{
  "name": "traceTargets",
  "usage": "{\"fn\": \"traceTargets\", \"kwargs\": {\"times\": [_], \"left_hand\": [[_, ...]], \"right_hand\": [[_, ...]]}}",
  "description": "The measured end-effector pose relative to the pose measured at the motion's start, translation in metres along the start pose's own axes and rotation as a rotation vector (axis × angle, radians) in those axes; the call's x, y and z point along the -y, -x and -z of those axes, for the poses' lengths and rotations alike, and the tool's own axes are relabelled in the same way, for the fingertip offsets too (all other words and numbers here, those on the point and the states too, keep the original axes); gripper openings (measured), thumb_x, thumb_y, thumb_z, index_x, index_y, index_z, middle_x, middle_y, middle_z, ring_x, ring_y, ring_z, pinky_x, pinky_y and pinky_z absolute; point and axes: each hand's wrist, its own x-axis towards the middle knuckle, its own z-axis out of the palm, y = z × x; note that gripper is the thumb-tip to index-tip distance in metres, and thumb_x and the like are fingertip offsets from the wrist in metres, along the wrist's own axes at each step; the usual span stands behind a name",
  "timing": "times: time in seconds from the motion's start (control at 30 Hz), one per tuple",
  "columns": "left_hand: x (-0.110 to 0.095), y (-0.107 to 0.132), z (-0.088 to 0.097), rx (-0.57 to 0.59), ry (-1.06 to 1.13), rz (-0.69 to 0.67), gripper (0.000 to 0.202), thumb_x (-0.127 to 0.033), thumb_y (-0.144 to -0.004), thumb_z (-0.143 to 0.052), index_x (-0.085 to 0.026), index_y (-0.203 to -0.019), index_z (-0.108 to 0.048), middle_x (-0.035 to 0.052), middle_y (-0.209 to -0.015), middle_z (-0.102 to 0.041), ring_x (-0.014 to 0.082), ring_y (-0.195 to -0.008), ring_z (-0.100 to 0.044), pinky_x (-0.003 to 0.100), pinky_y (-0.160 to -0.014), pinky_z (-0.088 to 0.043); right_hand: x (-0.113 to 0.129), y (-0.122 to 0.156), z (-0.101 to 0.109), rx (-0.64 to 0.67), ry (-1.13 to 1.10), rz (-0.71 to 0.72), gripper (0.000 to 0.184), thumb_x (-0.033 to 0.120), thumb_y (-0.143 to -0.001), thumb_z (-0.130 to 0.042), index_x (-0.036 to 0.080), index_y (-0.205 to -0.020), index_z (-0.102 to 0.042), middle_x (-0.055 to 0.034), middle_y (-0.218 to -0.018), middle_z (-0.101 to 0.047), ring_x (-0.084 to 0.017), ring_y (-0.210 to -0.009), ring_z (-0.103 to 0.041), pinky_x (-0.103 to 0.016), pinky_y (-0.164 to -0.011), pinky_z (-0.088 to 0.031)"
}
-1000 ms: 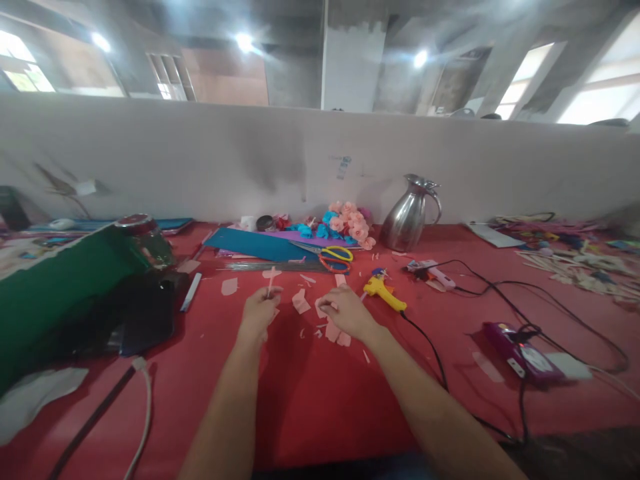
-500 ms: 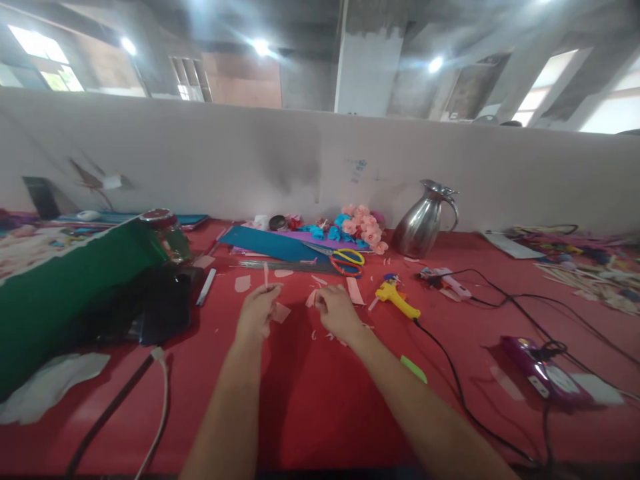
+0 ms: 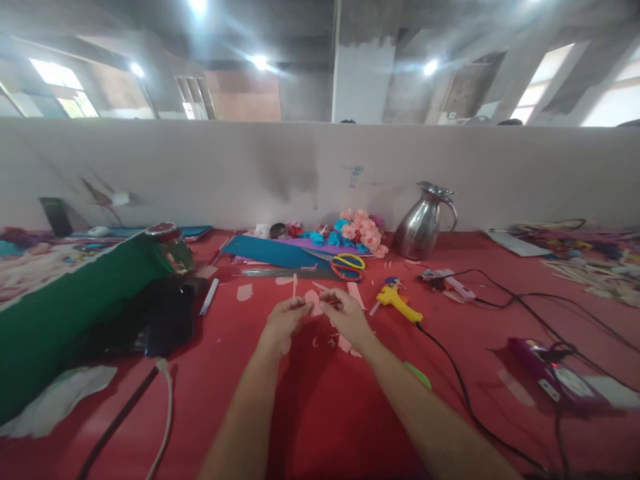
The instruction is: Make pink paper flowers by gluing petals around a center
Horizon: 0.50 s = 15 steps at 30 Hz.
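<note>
My left hand [image 3: 285, 325] is closed in a pinch on a thin pink strip [image 3: 295, 285], which stands upright above the fingers. Close to its right, my right hand [image 3: 349, 320] has its fingers curled together at the edge of a rounded pink paper petal [image 3: 314, 301]. This petal shows between the two sets of fingertips; whether the left fingers touch it too, I cannot tell. Pink paper scraps [image 3: 345, 343] lie beneath the right hand, and a pink paper strip [image 3: 354, 293] lies just beyond it. Another cut pink piece [image 3: 245, 292] rests to the left.
Scissors [image 3: 347, 265] with yellow and red handles lie on blue sheets [image 3: 270, 249], near pink paper flowers [image 3: 367, 230]. To the right are a yellow glue gun [image 3: 400, 305] with its cord, a steel jug [image 3: 419, 223] and a purple power box [image 3: 550, 373]. A green box [image 3: 90, 287] stands left.
My left hand has moved right, carrying the upright strip, so both hands are now close together. The petal now shows between the fingertips, and the right hand has shifted slightly.
</note>
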Motion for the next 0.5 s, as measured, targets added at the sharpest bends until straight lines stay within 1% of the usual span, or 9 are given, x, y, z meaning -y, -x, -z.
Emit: {"fn": "traceTargets", "kwargs": {"times": [0.07,0.1,0.17,0.33,0.4,0.5], "left_hand": [[-0.002,0.001,-0.002,-0.010,0.010,0.001,0.031,-0.032,-0.052,-0.079,-0.015,-0.066,-0.059,-0.0070,-0.045,-0.043,0.0021,-0.035,-0.026,0.019,-0.037,-0.013],[-0.003,0.002,-0.003,-0.009,0.012,0.001,0.030,-0.032,-0.052,-0.079,-0.015,-0.066,-0.059,-0.0070,-0.045,-0.043,0.0021,-0.035,-0.026,0.019,-0.037,-0.014],[-0.005,0.005,-0.006,0.000,0.012,0.008,0.030,-0.031,-0.051,-0.079,-0.015,-0.064,-0.058,-0.0075,-0.044,-0.042,0.0019,-0.034,-0.025,0.020,-0.037,-0.014],[-0.005,0.007,-0.008,0.017,0.007,0.011,0.030,-0.033,-0.051,-0.079,-0.015,-0.062,-0.058,-0.0075,-0.044,-0.042,0.0019,-0.036,-0.027,0.019,-0.037,-0.016],[-0.004,0.007,-0.006,0.027,-0.001,0.012,0.030,-0.034,-0.052,-0.079,-0.014,-0.061,-0.058,-0.0077,-0.043,-0.041,0.0018,-0.036,-0.027,0.019,-0.038,-0.016],[-0.001,0.005,-0.004,0.045,-0.013,0.013,0.030,-0.034,-0.052,-0.079,-0.014,-0.064,-0.059,-0.0065,-0.046,-0.043,0.0021,-0.037,-0.029,0.018,-0.039,-0.018]], "right_hand": [[-0.001,-0.003,0.004,0.036,-0.135,-0.139,0.015,0.030,-0.071,-0.056,0.018,-0.081,-0.059,0.0012,-0.066,-0.059,-0.012,-0.058,-0.053,-0.024,-0.054,-0.043],[-0.001,-0.005,0.006,0.055,-0.184,-0.193,0.016,0.031,-0.070,-0.057,0.018,-0.078,-0.060,0.0021,-0.062,-0.057,-0.011,-0.056,-0.052,-0.023,-0.052,-0.041],[-0.001,-0.006,0.009,0.085,-0.241,-0.249,0.018,0.033,-0.067,-0.060,0.017,-0.076,-0.061,0.0029,-0.060,-0.056,-0.010,-0.053,-0.051,-0.021,-0.050,-0.040],[0.000,-0.005,0.012,0.133,-0.243,-0.200,0.017,0.034,-0.068,-0.060,0.017,-0.072,-0.063,0.0029,-0.059,-0.057,-0.008,-0.052,-0.049,-0.020,-0.050,-0.038],[0.000,-0.005,0.011,0.136,-0.231,-0.190,0.017,0.034,-0.068,-0.060,0.017,-0.071,-0.062,0.0035,-0.057,-0.057,-0.008,-0.050,-0.047,-0.020,-0.049,-0.037],[0.001,-0.005,0.009,0.132,-0.236,-0.188,0.016,0.034,-0.068,-0.061,0.017,-0.069,-0.061,0.0042,-0.055,-0.056,-0.008,-0.048,-0.046,-0.021,-0.050,-0.037]]}}
